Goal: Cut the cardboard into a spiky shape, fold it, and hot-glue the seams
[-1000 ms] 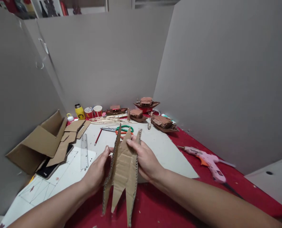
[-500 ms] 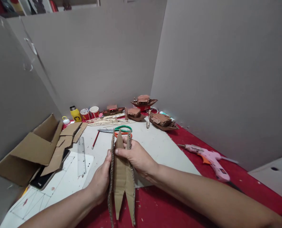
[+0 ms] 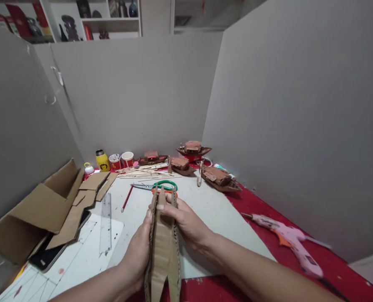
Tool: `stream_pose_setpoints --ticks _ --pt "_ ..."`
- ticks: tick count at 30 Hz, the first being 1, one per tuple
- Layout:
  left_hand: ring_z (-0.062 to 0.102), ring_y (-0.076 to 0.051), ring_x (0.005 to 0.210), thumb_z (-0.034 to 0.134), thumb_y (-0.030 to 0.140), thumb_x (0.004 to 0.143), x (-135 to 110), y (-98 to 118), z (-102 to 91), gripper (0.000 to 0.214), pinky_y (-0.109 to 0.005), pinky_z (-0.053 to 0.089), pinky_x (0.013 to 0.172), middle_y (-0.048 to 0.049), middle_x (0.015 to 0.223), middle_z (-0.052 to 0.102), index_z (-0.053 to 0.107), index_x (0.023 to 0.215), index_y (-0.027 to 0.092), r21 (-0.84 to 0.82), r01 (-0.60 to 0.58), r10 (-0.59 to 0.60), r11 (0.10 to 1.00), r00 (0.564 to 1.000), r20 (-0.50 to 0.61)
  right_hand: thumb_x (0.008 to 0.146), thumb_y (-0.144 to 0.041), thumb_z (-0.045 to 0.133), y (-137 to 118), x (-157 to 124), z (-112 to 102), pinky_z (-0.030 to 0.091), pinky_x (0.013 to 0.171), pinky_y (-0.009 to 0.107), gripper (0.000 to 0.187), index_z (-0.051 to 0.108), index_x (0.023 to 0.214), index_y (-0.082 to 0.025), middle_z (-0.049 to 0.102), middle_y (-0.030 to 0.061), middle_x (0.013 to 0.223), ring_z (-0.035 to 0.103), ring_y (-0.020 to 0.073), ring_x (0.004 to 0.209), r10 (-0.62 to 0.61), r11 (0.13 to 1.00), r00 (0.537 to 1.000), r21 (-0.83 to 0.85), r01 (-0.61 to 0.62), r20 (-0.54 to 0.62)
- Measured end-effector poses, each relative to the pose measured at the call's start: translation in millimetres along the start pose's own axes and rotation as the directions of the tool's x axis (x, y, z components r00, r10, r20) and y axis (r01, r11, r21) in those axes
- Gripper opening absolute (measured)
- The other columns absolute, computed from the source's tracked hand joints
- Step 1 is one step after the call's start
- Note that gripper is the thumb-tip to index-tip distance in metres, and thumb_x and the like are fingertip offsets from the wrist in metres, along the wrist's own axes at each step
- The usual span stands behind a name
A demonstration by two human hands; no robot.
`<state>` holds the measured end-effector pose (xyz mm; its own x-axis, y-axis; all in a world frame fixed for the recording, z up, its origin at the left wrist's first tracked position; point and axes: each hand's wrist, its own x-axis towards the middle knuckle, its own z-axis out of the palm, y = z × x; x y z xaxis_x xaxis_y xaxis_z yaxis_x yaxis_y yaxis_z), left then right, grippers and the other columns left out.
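Note:
Both of my hands hold a long folded piece of corrugated cardboard [image 3: 163, 256] with pointed ends, its two side flaps pressed upward around a middle strip. My left hand [image 3: 138, 251] grips its left side, thumb near the top edge. My right hand [image 3: 182, 222] clasps the right side, fingers laid over the far end. The piece hovers above a grey board [image 3: 205, 205] on the red table [image 3: 334, 268].
Scissors with green and orange handles [image 3: 159, 186], a red pencil [image 3: 126, 198], a clear ruler [image 3: 105, 222], an open cardboard box [image 3: 32, 214] with scraps, and a phone [image 3: 46, 260] lie left. Brown model boats [image 3: 219, 178], wooden sticks [image 3: 142, 171], cups and a yellow bottle [image 3: 102, 160] stand behind. A pink glue gun [image 3: 291, 243] lies right.
The cardboard's side flaps have been squeezed closer together, from splayed wide to nearly parallel. The view has tilted upward, so hands and cardboard sit lower in the picture.

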<state>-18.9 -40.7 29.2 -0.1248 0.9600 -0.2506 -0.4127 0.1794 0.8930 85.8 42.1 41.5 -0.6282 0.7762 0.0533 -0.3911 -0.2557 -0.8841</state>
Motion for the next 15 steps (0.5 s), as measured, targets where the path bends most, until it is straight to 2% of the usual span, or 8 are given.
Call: stream_pose_setpoints --ticks 3,7,12,15 --pt "0.049 -0.026 0.131 0.051 0.053 0.090 -5 -2 -1.4 0.049 -0.042 0.034 0.114 -0.0058 0.133 0.062 0.063 0.125 0.020 -0.056 0.079 -0.078 0.995 0.997 0.016 0.073 -0.032 0.077 -2 0 0 0.049 0.077 0.028 0.029 0.063 0.094 -0.017 0.072 0.0039 0.089 0.066 0.0168 0.080 0.007 0.998 0.999 0.064 -0.005 -0.037" --pt "0.055 -0.029 0.126 0.055 0.055 0.087 -9 -4 -3.4 0.053 -0.046 0.040 0.109 -0.0078 0.126 0.067 0.061 0.127 0.021 -0.088 0.153 -0.151 0.984 0.988 0.033 0.068 -0.032 0.081 -2 -3 5 0.051 0.077 0.031 0.036 0.061 0.094 -0.017 0.072 0.0042 0.087 0.067 0.0172 0.078 0.003 0.991 1.000 0.132 0.001 -0.026" --pt "0.059 -0.032 0.120 0.055 0.053 0.087 -11 -4 0.5 0.054 -0.050 0.043 0.105 -0.0105 0.121 0.070 0.060 0.130 0.020 -0.122 0.203 -0.197 0.972 0.979 0.057 0.070 -0.030 0.080 -4 -9 11 0.052 0.068 0.029 0.055 0.050 0.115 -0.023 0.070 -0.0010 0.079 0.067 0.0173 0.071 0.008 0.979 0.999 0.202 -0.001 -0.033" --pt "0.057 -0.030 0.123 0.054 0.048 0.087 -12 -4 4.4 0.052 -0.048 0.038 0.109 -0.0085 0.124 0.068 0.058 0.132 0.022 -0.169 0.174 -0.158 0.970 0.982 0.103 0.072 -0.032 0.078 -3 -10 10 0.051 0.065 0.027 0.043 0.054 0.105 -0.022 0.067 -0.0023 0.070 0.065 0.0163 0.066 0.012 0.979 1.000 0.204 -0.011 -0.007"
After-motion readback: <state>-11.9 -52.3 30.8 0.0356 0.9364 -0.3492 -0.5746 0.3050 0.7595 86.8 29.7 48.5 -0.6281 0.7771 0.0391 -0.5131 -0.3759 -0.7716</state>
